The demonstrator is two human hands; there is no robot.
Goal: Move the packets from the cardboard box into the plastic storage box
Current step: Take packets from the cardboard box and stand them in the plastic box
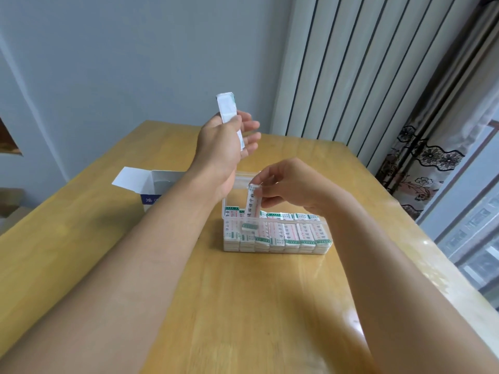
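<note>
From the head camera I see my left hand (225, 141) raised above the wooden table (243, 306), gripping a small stack of white packets (227, 110) between thumb and palm, the other fingers loosely spread; the stack stands nearly upright, clear of everything below. My right hand (286, 184) is lower, over the clear plastic storage box (275, 238), pinching a single packet (252, 203) by its upper end with fingers curled; that packet tilts, its lower end dipping inside the box near the left end. The box already holds rows of packets (291, 233) lying side by side. The cardboard box (151, 184), flap open, sits on the table to the left of the plastic one, partly hidden behind my left forearm.
</note>
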